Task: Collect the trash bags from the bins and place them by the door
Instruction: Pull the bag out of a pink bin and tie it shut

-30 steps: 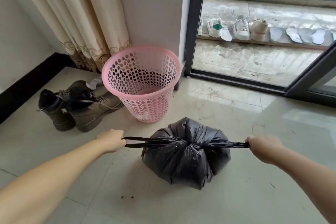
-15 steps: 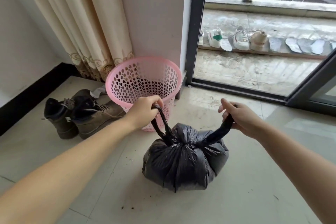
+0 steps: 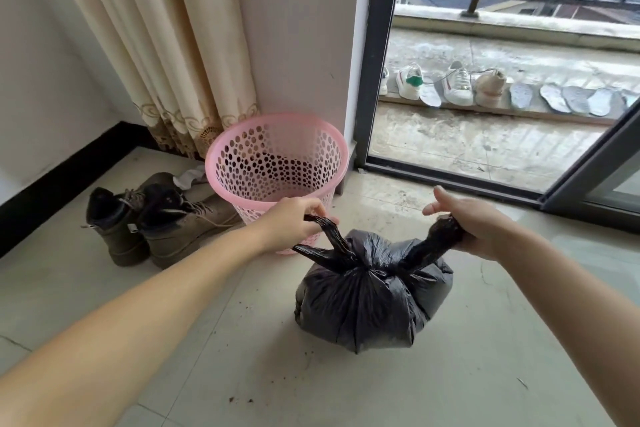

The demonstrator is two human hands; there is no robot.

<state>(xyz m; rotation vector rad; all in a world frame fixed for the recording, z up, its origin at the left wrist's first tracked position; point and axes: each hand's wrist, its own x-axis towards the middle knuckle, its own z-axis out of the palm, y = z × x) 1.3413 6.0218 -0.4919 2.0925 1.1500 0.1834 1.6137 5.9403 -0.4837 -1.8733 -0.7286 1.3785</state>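
Black plastic trash bag point(image 3: 372, 302), bulging and knotted at the top, sits on the pale tiled floor point(image 3: 450, 374) directly below and between the two grips. Left hand point(image 3: 294, 222) has its fingers pinched closed around the bag's left tail, and right hand point(image 3: 465, 222) is wrapped around the right tail with its forefinger and thumb sticking out loose. Just beyond the left grip stands a round pink perforated plastic bin point(image 3: 277, 166), with a pair of brown lace-up boots point(image 3: 156, 218) further to its left. Beyond the right grip, the dark-framed sliding glass door point(image 3: 377, 62) stands open
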